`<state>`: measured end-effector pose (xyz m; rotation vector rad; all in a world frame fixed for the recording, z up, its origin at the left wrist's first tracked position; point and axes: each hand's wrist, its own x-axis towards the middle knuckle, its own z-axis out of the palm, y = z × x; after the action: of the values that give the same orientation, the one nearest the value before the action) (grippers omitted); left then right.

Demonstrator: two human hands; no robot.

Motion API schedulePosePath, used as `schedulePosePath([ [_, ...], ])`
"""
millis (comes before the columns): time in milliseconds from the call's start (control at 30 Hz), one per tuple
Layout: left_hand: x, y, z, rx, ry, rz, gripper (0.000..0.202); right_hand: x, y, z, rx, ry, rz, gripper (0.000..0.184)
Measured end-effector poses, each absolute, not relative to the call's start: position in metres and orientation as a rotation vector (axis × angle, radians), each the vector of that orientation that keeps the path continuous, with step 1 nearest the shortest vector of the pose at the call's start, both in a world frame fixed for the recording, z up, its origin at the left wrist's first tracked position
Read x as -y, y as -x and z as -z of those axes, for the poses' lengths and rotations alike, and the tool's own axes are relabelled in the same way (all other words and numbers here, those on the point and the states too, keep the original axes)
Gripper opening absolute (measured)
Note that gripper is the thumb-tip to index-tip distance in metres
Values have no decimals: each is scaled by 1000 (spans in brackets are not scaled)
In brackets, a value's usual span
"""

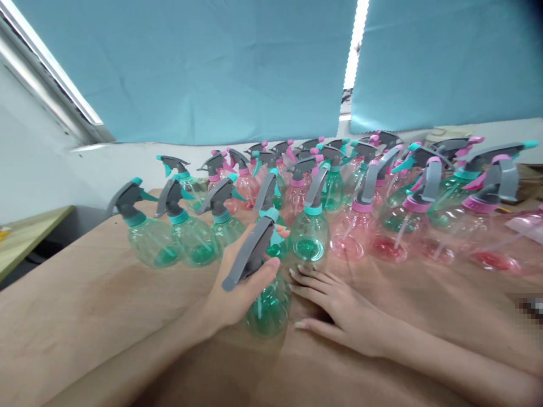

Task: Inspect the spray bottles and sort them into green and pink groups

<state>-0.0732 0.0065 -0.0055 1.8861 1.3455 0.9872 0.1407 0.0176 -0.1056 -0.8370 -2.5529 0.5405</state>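
Note:
My left hand (237, 282) is wrapped round the neck of a green spray bottle (268, 308) with a grey trigger head, which stands on the brown table (85, 316) in front of me. My right hand (335, 308) lies flat on the table just to the right of that bottle, fingers stretched out and apart, holding nothing. Its fingertips reach toward another green bottle (309, 234) in the front row.
Several green and pink spray bottles with grey triggers crowd the back half of the table, green ones (150, 237) at the left, pink ones (356, 232) at the right. Blue curtains (212, 68) hang behind. A lower bench (25, 237) stands at the left.

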Motion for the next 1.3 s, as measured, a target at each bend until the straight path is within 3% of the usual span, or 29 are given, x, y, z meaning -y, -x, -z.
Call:
schedulePosePath([
  [1300, -6, 72, 3, -1308, -1835, -1005, 27, -17, -141, 106, 2540, 814, -532, 61],
])
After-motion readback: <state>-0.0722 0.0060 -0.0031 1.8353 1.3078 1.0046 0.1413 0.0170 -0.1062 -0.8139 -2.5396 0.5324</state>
